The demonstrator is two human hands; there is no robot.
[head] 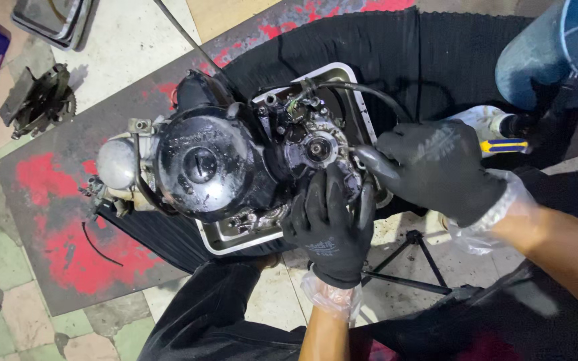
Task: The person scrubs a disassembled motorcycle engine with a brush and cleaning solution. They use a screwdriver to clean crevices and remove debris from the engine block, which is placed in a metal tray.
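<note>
Both black-gloved hands, left [329,230] and right [436,167], clamp on the greasy black metal engine [215,167], apparently working its open side, calling next for a steady grip.

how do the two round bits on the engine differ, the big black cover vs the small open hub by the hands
The big black cover is a wide, domed, closed lid on the engine's middle; the open hub is far smaller, a grey ring with a dark centre set among exposed parts. The cover sits untouched, while the left hand rests just below the hub and the right hand reaches in beside it. Both are round, greasy and wet-looking.
</note>
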